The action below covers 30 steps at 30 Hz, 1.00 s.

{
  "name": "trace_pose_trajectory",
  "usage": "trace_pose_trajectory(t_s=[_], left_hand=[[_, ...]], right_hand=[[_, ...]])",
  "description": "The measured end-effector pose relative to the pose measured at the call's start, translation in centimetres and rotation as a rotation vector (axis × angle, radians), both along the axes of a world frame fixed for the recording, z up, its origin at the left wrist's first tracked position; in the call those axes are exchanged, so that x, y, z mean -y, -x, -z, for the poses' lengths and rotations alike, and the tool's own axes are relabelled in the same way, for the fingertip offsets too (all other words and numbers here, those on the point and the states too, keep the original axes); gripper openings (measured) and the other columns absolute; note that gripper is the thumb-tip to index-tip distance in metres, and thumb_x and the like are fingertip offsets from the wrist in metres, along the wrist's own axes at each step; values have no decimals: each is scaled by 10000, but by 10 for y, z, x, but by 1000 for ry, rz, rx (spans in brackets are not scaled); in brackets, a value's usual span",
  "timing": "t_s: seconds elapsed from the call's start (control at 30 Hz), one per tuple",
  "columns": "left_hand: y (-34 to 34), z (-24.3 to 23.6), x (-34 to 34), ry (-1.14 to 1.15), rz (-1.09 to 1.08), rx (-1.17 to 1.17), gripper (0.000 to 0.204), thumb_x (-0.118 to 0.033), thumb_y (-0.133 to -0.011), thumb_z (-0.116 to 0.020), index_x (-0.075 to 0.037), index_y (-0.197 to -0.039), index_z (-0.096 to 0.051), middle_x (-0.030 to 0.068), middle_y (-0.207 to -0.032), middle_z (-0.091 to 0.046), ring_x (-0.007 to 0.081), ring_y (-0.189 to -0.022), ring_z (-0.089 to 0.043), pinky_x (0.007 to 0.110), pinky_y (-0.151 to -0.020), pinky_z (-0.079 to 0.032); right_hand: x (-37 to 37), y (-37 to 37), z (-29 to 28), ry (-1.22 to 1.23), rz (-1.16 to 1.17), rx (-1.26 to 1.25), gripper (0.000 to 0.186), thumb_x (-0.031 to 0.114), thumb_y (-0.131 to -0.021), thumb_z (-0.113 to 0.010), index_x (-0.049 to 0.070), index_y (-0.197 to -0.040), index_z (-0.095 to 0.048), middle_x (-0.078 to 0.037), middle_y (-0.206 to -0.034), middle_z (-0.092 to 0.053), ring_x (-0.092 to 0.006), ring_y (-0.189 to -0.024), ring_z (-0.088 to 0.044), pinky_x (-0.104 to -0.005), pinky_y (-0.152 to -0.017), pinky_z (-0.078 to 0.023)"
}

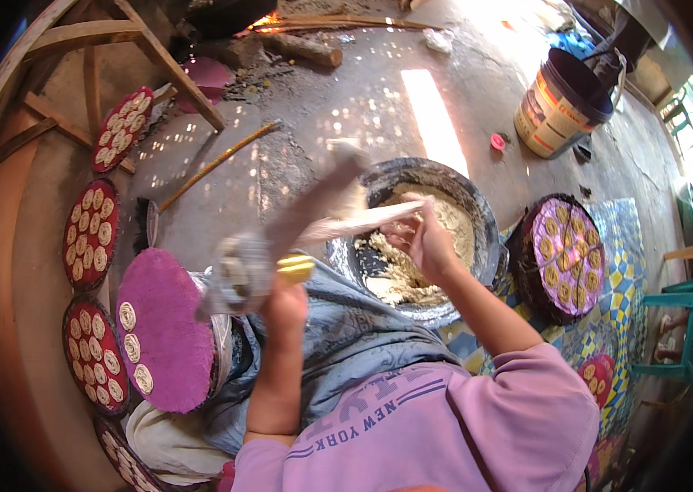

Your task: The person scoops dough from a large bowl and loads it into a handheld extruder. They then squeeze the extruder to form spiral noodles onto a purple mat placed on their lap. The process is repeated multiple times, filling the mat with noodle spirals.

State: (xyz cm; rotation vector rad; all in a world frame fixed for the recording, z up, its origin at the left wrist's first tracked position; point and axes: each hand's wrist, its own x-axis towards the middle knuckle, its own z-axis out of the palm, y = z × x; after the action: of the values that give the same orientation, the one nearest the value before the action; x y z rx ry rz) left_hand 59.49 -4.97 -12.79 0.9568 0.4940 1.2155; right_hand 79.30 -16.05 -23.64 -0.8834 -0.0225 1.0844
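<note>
My left hand (pixel 285 305) is closed on a blurred hand press, with a metal-looking head (pixel 244 275) and a brown wooden arm (pixel 318 201) slanting up from it. A shiny yellow piece (pixel 295 267) shows beside the grip. From the press a pale long bar (pixel 371 220) reaches across to my right hand (pixel 428 242), whose fingers are bent at its far end. Under that hand stands a dark round basin (pixel 490 217) of pale, lumpy dough (pixel 449 215). Left of my lap, a round purple mat (pixel 170 328) bears three coiled dough rounds (pixel 127 316) along its left edge.
Several red round mats (pixel 90 234) covered with dough coils line the left side, by a wooden frame (pixel 84 33). At right, a purple mat with coils (pixel 568 254) tops a dark stack. A bucket (pixel 559 107), a fire (pixel 263 22), a stick (pixel 219 164) and a green chair (pixel 686 324) stand around.
</note>
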Motion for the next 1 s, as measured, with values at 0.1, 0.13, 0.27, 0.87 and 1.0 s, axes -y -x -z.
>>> trace_pose_trajectory(t_s=[0.1, 0.13, 0.27, 0.87, 1.0], left_hand=[[25, -49, -30, -192, -27, 100, 139, -92, -868, -572, -95, -946, -458, 28, -807, -437, 152, -780, -459, 322, -788, -375], [37, -64, -38, -213, 4, 42, 164, -88, -856, -584, -93, -949, -449, 26, -805, -431, 144, -774, -446, 321, -770, -368], [58, -91, -53, -361, 2, -134, 71, -116, -919, -538, -71, -944, -490, 30, -807, -417, 132, -770, -416, 300, -760, -353], [43, -62, -80, -845, -387, -633, 366, -129, -819, -686, 20, -1126, -551, 120, -1137, -542, 216, -1036, -550, 355, -914, -443], [14, -87, -82, -1316, -226, -819, 413, -259, -689, -792, -35, -940, -552, 64, -865, -506, 190, -799, -525, 306, -734, -417]], right_hand=[[49, -22, 32, 867, -1021, 1424, 489, 473, -972, -449, 68, -1171, -638, -138, -997, -652, -293, -1005, -590, -445, -886, -442], [67, -23, 45, 1111, -1316, 1774, 440, 436, -955, -493, 76, -1129, -679, -137, -1005, -658, -306, -1014, -596, -470, -888, -435], [115, -14, 83, 1087, -1267, 2036, 264, 254, -885, -545, 86, -1004, -711, -136, -1000, -678, -295, -958, -652, -501, -811, -453], [80, 32, 109, 889, -1134, 1246, 248, 139, -780, -544, 71, -972, -686, -222, -1005, -673, -383, -933, -654, -467, -794, -526], [108, 10, 64, 812, -1287, 1350, 275, 191, -840, -549, 94, -1067, -670, -213, -990, -679, -377, -934, -655, -473, -785, -520]])
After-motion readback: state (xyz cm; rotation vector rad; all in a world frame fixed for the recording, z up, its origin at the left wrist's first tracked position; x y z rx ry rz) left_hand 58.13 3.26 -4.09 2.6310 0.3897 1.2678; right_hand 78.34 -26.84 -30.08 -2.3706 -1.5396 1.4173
